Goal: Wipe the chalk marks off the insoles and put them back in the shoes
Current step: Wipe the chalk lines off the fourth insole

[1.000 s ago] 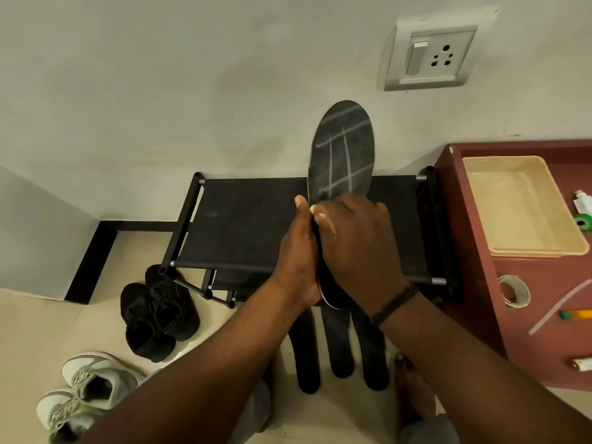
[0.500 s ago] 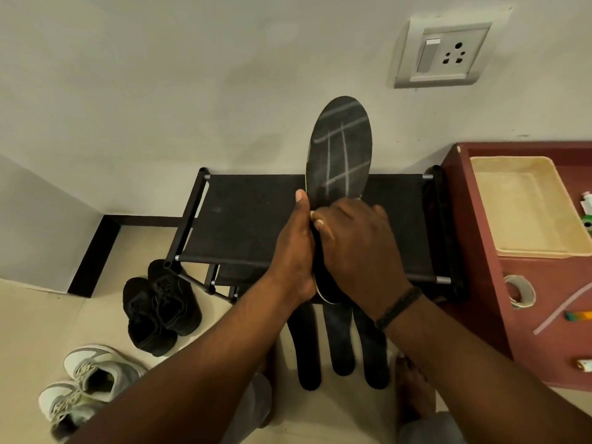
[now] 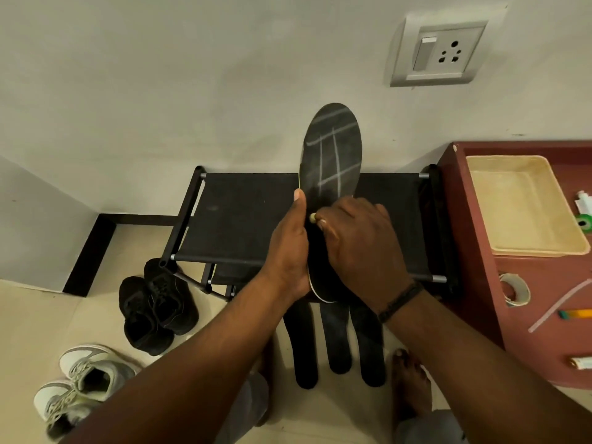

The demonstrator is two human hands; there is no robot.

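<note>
A dark insole (image 3: 331,149) is standing upright at the centre of the frame, its toe end pointing toward the top and its face crossed with pale chalk lines (image 3: 333,155); the left hand (image 3: 290,248) is gripping its left edge, thumb lying straight up along that edge and the other fingers hidden behind the insole; the right hand (image 3: 358,248) is lying over the lower half, knuckles toward the camera, its fingers (image 3: 322,222) curled and pinching a small pale object (image 3: 312,217) against the insole's face, too small to identify; both forearms are reaching in from the bottom of the frame, the right wrist wearing a dark band (image 3: 400,301). Behind the hands, a black rack (image 3: 243,219) is standing against the wall; three more dark insoles (image 3: 334,344) are lying side by side on the floor below centre. At lower left, black shoes (image 3: 153,306) are sitting just above grey-and-white sneakers (image 3: 80,382). At right, a reddish worktop (image 3: 474,251) is carrying a beige tray (image 3: 519,203) and a roll of tape (image 3: 515,293).
</note>
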